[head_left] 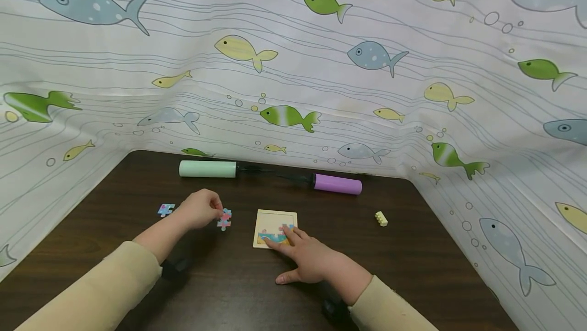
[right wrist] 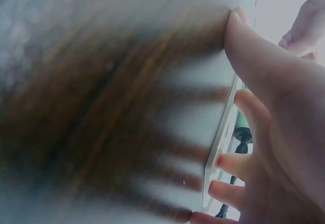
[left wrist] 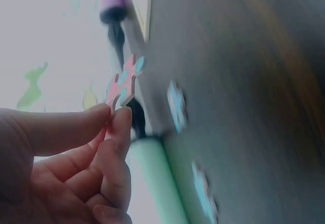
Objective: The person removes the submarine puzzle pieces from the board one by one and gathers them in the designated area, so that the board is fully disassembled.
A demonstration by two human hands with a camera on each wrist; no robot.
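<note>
My left hand [head_left: 200, 210] pinches a pink and light blue jigsaw piece [left wrist: 123, 84] between thumb and fingertips, to the left of the wooden puzzle tray [head_left: 277, 212]. In the head view, another blue and pink jigsaw piece [head_left: 166, 210] lies beside the left wrist. Two loose pieces show blurred on the table in the left wrist view, one of them a light blue piece [left wrist: 204, 192]. My right hand [head_left: 308, 256] is spread, its fingertips touching the tray's lower right. Pieces fitted along the tray's lower part [head_left: 265, 238] are partly hidden by those fingers.
Behind the hands, a mint green hand pump [head_left: 208, 169] and a purple hand pump [head_left: 338, 184] lie near the table's back edge. A small pale yellow toy brick [head_left: 381, 218] sits at right. Fish-printed white sheeting [head_left: 293, 81] surrounds the dark table [head_left: 229, 290].
</note>
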